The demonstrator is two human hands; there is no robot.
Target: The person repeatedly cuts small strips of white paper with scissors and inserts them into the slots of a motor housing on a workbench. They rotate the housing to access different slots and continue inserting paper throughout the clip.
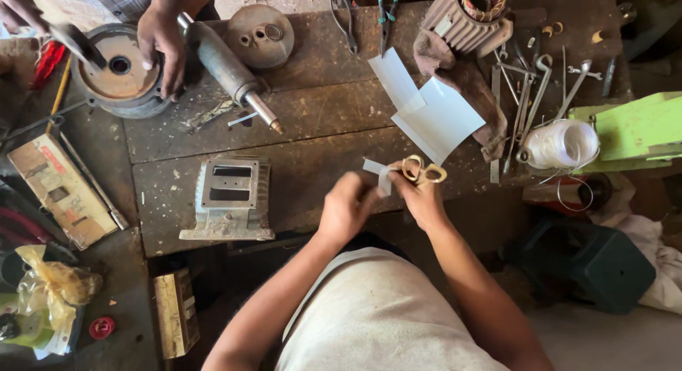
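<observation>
Left hand: your left hand (346, 209) sits over the near edge of the surface (312, 165), its grip pinched together on a small strip of white paper (376, 173).
Right hand: your right hand (421, 199) has its grip clamped on the yellow-handled scissors (422, 171), fingers through the loops (the blades are hidden behind the strip, so you cannot tell how far they gape).
Paper strip: held in the air between both hands, just above the front of the surface, touching the scissors.
White sheets: larger cut white sheets (428, 109) lie flat just beyond the scissors, partly over a brown rag (465, 83).
Metal housing: a grey box-shaped casting (231, 199) stands on the surface to the left of your left hand, well apart from it.
Rotor shaft: a grey cylinder with a thin shaft (231, 69) lies slanted across the far left part.
Other person: another person's hand (162, 38) rests on a round rusty end cover (117, 71) at the far left corner.
Right side: spanners (536, 94) and a spool of white thread (561, 143) lie near the green block (636, 129).
</observation>
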